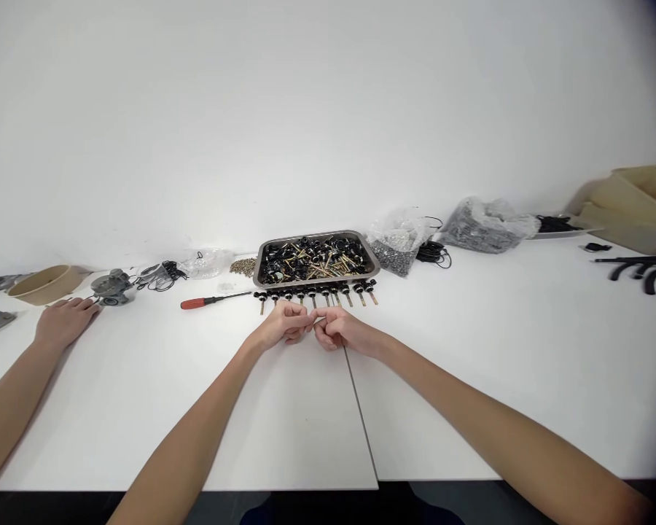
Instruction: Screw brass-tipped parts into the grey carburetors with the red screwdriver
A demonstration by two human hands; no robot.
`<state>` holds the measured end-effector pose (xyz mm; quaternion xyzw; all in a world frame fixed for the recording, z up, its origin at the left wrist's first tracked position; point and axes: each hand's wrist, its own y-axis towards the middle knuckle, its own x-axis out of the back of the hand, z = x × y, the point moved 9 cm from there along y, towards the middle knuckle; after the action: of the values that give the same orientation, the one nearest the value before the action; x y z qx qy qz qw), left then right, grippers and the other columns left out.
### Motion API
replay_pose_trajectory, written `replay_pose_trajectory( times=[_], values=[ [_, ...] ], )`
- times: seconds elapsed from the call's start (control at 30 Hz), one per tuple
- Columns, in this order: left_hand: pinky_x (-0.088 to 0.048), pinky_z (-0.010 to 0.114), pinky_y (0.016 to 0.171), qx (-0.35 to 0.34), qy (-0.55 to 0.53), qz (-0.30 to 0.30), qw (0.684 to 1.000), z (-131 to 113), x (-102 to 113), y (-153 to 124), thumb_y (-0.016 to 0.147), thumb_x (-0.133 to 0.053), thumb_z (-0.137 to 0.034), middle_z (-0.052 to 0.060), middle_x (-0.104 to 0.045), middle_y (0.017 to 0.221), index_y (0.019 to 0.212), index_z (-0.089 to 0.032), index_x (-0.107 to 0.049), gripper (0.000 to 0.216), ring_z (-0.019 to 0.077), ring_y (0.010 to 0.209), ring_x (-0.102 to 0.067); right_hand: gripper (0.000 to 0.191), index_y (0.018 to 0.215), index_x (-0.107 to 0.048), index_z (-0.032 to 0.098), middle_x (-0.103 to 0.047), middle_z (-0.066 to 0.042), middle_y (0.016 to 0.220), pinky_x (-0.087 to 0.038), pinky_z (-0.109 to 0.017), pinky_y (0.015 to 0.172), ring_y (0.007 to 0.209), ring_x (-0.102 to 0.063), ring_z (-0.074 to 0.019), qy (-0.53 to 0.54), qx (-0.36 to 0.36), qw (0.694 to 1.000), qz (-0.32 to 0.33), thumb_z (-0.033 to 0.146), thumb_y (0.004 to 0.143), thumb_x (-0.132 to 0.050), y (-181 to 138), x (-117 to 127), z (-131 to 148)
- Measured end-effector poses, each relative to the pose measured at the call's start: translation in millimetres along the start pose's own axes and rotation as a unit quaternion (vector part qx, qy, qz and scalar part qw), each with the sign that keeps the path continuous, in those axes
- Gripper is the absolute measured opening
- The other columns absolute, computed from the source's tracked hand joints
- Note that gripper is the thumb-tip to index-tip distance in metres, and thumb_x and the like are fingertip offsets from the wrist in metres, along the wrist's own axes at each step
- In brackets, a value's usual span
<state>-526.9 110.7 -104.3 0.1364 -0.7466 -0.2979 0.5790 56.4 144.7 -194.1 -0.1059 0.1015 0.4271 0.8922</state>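
Note:
My left hand (284, 325) and my right hand (334, 328) meet at the middle of the white table (470, 364), fingers curled and pinched together around something too small to make out. Just beyond them lies a row of several black-headed brass pins (315, 294). Behind the row stands a metal tray (262, 257) full of black and brass parts.
A red-handled screwdriver (211, 300) lies left of the row. Another person's hand (65, 319) rests flat at far left near a tan bowl (47, 283) and a grey metal part (111, 286). Plastic bags of small parts (481, 224), black cables and a cardboard box (637, 204) line the back right.

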Motion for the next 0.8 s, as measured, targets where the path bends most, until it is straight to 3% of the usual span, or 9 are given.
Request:
replay_pose_trajectory(
  times=[0.1,0.17,0.3,0.37,0.53,0.7,0.8],
  values=[
    [-0.021,0.054,0.068,0.016,0.039,0.026,0.999,-6,-3,2,0.081,-0.030,-0.076,0.013,-0.057,0.062,0.062,-0.016,-0.068,0.073,0.0301,0.093,-0.063,0.039,0.089,-0.059,0.015,-0.050,0.004,0.050,-0.022,-0.024,0.047,0.045,-0.039,-0.0092,-0.004,-0.002,1.000,0.002,0.009,0.053,-0.044,0,0,-1],
    [-0.024,0.051,0.068,-0.001,0.054,0.020,0.998,-13,-2,3,0.082,-0.029,-0.074,0.011,-0.056,0.061,0.063,-0.017,-0.069,0.072,0.0249,0.083,-0.064,0.040,0.089,-0.061,0.015,-0.051,0.004,0.050,-0.023,-0.024,0.047,0.046,-0.040,-0.0093,-0.012,-0.001,1.000,0.006,0.010,0.053,-0.044,0,-1,0],
    [-0.030,0.041,0.068,-0.089,-0.032,-0.044,0.995,-32,11,5,0.084,-0.049,-0.060,0.003,-0.052,0.059,0.068,-0.023,-0.069,0.044,0.0110,0.061,-0.055,0.040,0.089,-0.063,0.014,-0.051,0.003,0.051,-0.024,-0.024,0.046,0.046,-0.040,-0.0096,-0.022,0.001,1.000,0.010,0.010,0.053,-0.044,-1,-2,1],
    [-0.033,0.037,0.066,-0.111,-0.087,-0.028,0.990,-40,10,6,0.085,-0.054,-0.053,0.001,-0.052,0.059,0.072,-0.025,-0.069,0.034,0.0080,0.053,-0.049,0.041,0.088,-0.062,0.014,-0.051,0.003,0.050,-0.023,-0.024,0.046,0.045,-0.040,-0.0099,-0.022,0.000,1.000,0.010,0.011,0.052,-0.043,0,-3,2],
    [-0.040,0.034,0.066,-0.056,-0.206,0.030,0.976,-47,2,13,0.082,-0.059,-0.049,0.000,-0.051,0.057,0.070,-0.026,-0.067,0.027,0.0077,0.047,-0.048,0.042,0.088,-0.062,0.014,-0.051,0.003,0.050,-0.024,-0.024,0.046,0.046,-0.040,-0.0100,-0.020,-0.004,1.000,0.009,0.011,0.050,-0.043,0,-4,2],
    [-0.040,0.032,0.064,-0.062,-0.173,-0.010,0.983,-49,8,14,0.077,-0.065,-0.039,-0.001,-0.052,0.056,0.069,-0.029,-0.069,0.014,0.0083,0.047,-0.048,0.043,0.089,-0.063,0.014,-0.052,0.003,0.051,-0.023,-0.024,0.046,0.046,-0.041,-0.0101,-0.024,-0.003,1.000,0.014,0.011,0.051,-0.043,1,-3,0],
    [-0.038,0.032,0.063,-0.066,-0.165,0.020,0.984,-48,3,13,0.080,-0.062,-0.036,-0.001,-0.051,0.056,0.070,-0.027,-0.069,0.015,0.0075,0.048,-0.048,0.044,0.090,-0.064,0.013,-0.051,0.002,0.050,-0.023,-0.024,0.046,0.045,-0.039,-0.0100,-0.027,0.004,0.999,0.026,0.011,0.052,-0.043,2,-3,0]
  ],
)
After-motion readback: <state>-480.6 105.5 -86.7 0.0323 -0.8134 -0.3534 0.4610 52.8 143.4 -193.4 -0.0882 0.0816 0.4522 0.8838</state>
